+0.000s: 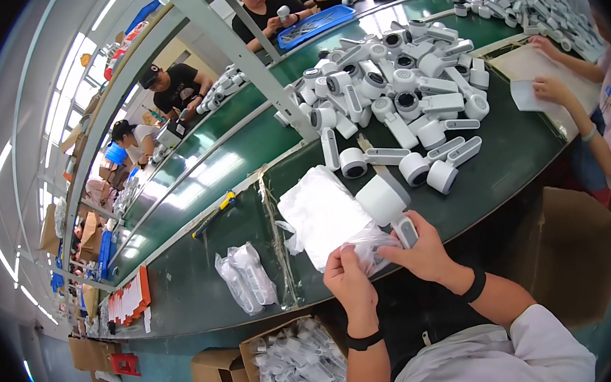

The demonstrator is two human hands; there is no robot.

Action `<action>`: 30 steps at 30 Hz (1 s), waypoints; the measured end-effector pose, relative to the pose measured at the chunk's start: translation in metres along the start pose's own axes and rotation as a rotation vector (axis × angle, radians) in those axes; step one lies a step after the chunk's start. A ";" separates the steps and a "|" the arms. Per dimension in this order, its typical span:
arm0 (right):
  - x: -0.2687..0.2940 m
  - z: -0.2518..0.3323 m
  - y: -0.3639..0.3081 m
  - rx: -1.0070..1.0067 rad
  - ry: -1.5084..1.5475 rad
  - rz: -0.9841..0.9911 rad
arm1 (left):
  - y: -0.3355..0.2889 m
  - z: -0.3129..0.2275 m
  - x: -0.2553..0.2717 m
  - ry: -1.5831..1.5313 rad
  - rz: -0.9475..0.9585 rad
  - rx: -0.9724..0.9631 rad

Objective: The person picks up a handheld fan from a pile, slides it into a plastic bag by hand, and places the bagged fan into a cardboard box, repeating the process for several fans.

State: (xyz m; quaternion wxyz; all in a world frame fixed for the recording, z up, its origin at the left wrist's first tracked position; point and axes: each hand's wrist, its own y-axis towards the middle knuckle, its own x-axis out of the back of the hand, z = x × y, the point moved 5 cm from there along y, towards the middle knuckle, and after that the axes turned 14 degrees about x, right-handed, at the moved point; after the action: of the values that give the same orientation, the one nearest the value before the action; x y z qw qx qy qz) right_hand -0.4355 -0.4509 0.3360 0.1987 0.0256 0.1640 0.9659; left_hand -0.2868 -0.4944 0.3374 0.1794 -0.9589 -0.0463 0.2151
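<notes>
1. The right hand's (pixel 425 250) fingers close around the handle of the white device (pixel 382 198), above the white bag stack (pixel 314 212), probably for steadiness.
2. The left hand's (pixel 351 282) fingers pinch thin clear plastic (pixel 370 249), seemingly to control it.
3. Loose devices (pixel 401 79) heap the desk (pixel 184 294) beyond, likely within reach.

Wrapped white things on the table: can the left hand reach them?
Probably, if freed: the left hand pinches a clear bag, but nothing tall seems between it and the wrapped white things.
</notes>
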 end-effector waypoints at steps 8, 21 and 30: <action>0.073 0.029 -0.021 0.014 0.171 0.613 | 0.008 -0.001 0.000 0.068 0.058 0.000; 0.048 0.010 -0.010 -0.367 -0.056 1.067 | 0.002 -0.013 -0.011 0.415 0.479 -0.295; 0.029 -0.007 -0.026 -0.375 0.098 0.637 | -0.009 -0.012 -0.007 0.681 0.299 -0.571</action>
State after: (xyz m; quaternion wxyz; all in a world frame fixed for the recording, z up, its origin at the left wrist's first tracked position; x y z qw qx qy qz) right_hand -0.4532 -0.4192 0.3209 -0.1187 -0.0075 -0.0226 0.9926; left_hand -0.2881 -0.4908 0.3540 -0.1197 -0.9820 0.0967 -0.1096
